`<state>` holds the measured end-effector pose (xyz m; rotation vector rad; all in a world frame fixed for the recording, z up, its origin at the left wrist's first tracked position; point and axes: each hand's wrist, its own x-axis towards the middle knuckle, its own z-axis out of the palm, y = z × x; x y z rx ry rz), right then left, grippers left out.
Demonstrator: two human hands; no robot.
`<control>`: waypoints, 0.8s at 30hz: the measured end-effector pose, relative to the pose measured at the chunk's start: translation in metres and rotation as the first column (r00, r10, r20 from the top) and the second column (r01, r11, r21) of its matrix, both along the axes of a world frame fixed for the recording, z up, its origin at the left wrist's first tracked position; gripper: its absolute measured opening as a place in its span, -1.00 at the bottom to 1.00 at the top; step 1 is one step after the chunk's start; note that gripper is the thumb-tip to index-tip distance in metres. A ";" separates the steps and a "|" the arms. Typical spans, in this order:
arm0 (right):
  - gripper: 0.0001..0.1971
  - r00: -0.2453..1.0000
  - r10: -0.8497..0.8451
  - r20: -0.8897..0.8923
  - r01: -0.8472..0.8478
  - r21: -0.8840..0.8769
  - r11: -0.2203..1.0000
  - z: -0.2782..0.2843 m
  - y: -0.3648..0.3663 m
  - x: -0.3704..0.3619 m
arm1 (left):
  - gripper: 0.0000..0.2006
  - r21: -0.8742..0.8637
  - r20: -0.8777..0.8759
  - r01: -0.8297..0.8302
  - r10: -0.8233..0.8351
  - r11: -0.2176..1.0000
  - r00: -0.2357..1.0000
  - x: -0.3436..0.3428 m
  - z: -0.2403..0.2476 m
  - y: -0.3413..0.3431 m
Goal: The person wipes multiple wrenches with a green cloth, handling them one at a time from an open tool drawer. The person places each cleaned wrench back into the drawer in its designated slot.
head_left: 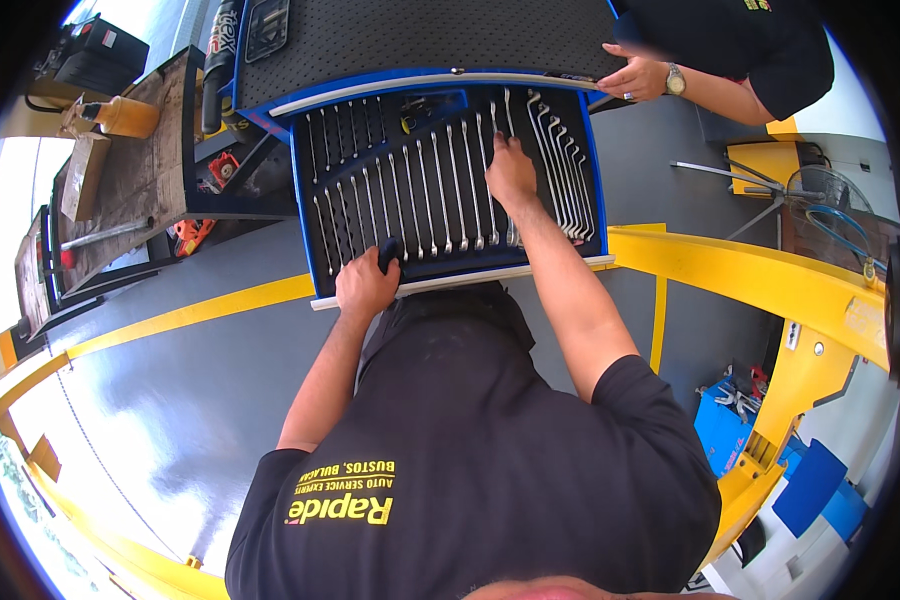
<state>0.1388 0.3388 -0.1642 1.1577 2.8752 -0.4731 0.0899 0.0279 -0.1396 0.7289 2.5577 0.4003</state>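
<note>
In front of me a blue-edged tool drawer (304,215) is pulled out, with wrenches lying in rows in its black tray. My right hand (511,175) is over the right-middle of the tray, its fingers closed at a combination wrench (508,106) whose end shows past them. The palm hides the middle of that wrench. My left hand (365,284) is at the drawer's front edge, closed around a small dark object (388,254) whose kind I cannot make out. Large silver combination wrenches (434,195) lie side by side between my hands.
Offset wrenches (560,165) fill the drawer's right side. Above the drawer is the cabinet's black ribbed top (370,45). A co-worker's hand (638,77) rests at its right corner. A wooden bench (155,170) stands left; a yellow lift beam (750,270) runs along the right.
</note>
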 end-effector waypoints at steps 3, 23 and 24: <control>-0.38 0.999 0.016 0.050 -0.016 -0.010 1.000 0.008 0.004 -0.005 | -0.67 0.009 -0.004 0.000 0.000 1.000 1.000 0.001 -0.002 -0.001; -0.37 0.970 0.109 0.216 -0.110 -0.006 0.994 0.021 -0.043 0.073 | -0.62 0.082 -0.038 -0.067 0.070 0.994 0.997 -0.002 -0.007 0.001; -0.36 0.968 0.107 0.227 -0.109 -0.005 0.994 0.020 -0.055 0.092 | -0.61 0.087 -0.031 -0.069 0.072 0.994 0.997 0.000 -0.008 0.000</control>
